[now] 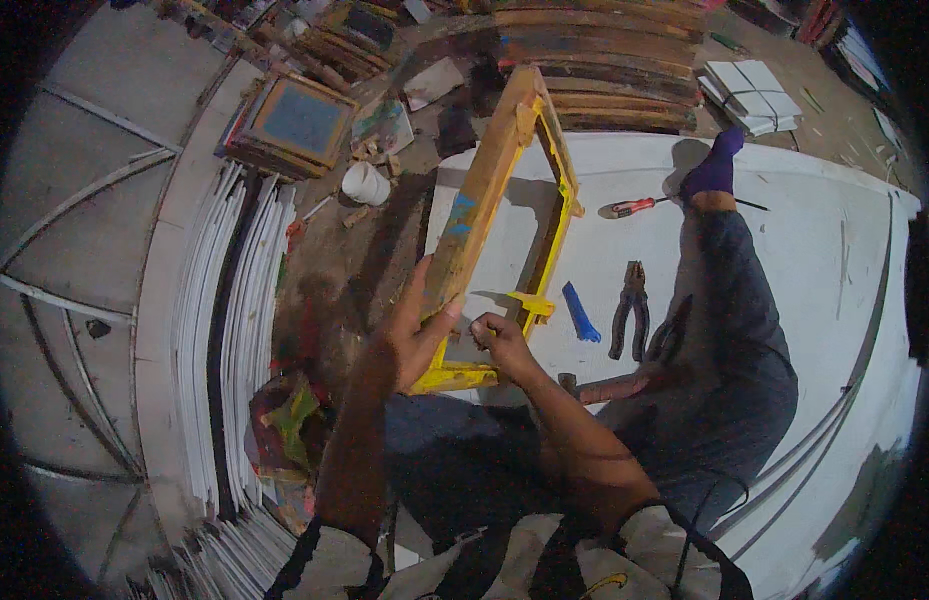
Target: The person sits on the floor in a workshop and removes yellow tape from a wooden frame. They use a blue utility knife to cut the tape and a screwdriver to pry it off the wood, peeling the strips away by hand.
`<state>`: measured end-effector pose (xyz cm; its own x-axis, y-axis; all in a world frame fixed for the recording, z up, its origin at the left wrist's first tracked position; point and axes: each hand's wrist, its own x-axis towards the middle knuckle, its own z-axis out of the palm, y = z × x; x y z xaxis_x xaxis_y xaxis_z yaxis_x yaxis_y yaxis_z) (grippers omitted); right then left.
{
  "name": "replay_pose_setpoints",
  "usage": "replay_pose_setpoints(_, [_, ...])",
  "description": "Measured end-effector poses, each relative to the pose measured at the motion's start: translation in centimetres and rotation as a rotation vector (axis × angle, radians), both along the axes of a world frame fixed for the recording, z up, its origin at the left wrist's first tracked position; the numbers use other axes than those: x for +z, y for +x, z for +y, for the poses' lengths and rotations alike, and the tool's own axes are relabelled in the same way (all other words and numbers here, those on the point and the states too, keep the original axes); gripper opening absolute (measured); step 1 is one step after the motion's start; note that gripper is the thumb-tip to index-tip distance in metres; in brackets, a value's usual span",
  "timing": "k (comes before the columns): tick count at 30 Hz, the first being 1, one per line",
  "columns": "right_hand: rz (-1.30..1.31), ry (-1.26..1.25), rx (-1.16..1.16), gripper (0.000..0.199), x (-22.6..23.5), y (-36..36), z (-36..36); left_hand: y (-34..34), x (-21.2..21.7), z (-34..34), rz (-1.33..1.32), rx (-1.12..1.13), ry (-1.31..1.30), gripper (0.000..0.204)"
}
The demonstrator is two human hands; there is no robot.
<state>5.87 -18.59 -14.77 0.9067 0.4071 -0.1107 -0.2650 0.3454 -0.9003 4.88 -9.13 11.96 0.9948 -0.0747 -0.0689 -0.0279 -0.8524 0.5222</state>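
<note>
A rectangular wooden frame [474, 215], smeared with yellow paint and marked with blue on one side, stands tilted up over my lap. My left hand [416, 335] is closed round its lower left side, thumb on the near face. My right hand [501, 343] is inside the frame's lower opening with fingers curled in a pinch; what they hold, if anything, is hidden. Just above it a yellow flap [532, 303] sticks out from the frame's right side. Right of the frame lie a blue plastic tool [581, 312] and pliers [631, 312] with dark handles.
A red-handled screwdriver [632, 207] lies by my sock-covered foot [714, 168] on the white board [784, 240]. A wooden handle [614, 388] rests against my bent leg. White sheets [209, 330] stand stacked at left, near a white cup [365, 184]. Wooden frames [599, 60] are piled behind.
</note>
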Motion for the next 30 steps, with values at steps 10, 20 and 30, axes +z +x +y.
replay_pose_setpoints(10, [-0.216, -0.377, -0.175, 0.046, -2.0, -4.1, 2.2, 0.4, -1.4, 5.0, -0.124, -0.216, 0.137, 0.032])
replay_pose_setpoints(20, [0.092, -0.375, 0.307, 0.059, -0.1, -0.3, 2.0, 0.7, -1.3, 5.5, 0.122, 0.126, -0.240, 0.088])
replay_pose_setpoints(30, [-0.128, -0.428, 0.402, 0.063, 0.4, 1.9, 2.7, 2.2, -2.6, 7.5, 0.119, 0.052, -0.225, 0.081])
